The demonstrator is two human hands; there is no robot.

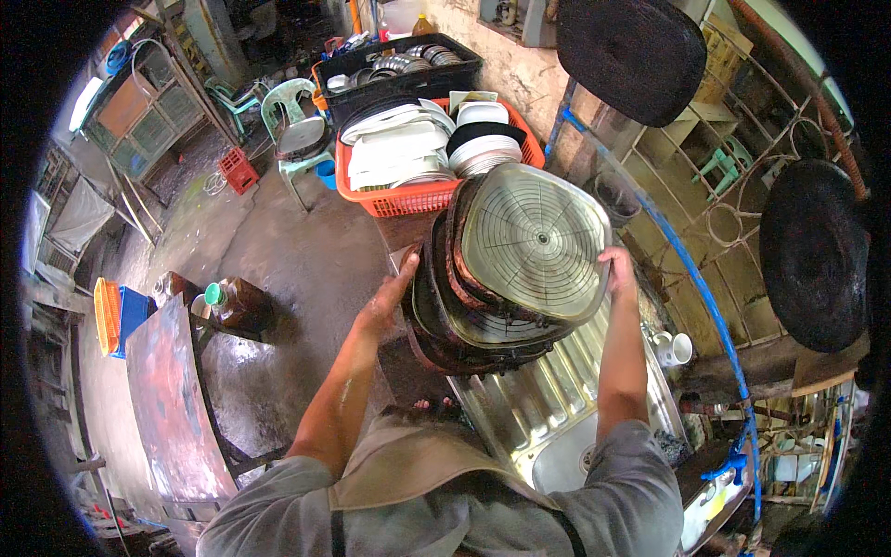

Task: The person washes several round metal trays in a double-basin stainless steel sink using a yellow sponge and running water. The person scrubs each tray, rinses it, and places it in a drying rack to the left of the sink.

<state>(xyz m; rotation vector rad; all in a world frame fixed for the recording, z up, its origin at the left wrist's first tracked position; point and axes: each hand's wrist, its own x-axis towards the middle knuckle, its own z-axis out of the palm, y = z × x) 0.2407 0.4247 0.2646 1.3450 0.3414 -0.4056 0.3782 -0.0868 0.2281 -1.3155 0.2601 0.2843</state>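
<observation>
A stack of rounded-square metal pans [543,243] is between my two hands, above the left part of a stainless steel sink [548,395]. The uppermost pan shows a pale face marked with concentric rings and spokes; those beneath have dark, rusty-brown sides. My left hand [385,299] is pressed to the stack's left side, fingers partly hidden behind it. At the right edge of the top pan, my right hand [618,269] curls its fingers over the rim. How far the lower pans rest on the sink is hidden by the stack.
Beyond the stack stand an orange basket [385,202] of white plates and a black crate [469,77] of metal dishes. Dark round pans [631,58] hang at right near a blue pipe [691,265]. White mugs [675,349] sit beside the sink. A brown jug [243,304] stands left.
</observation>
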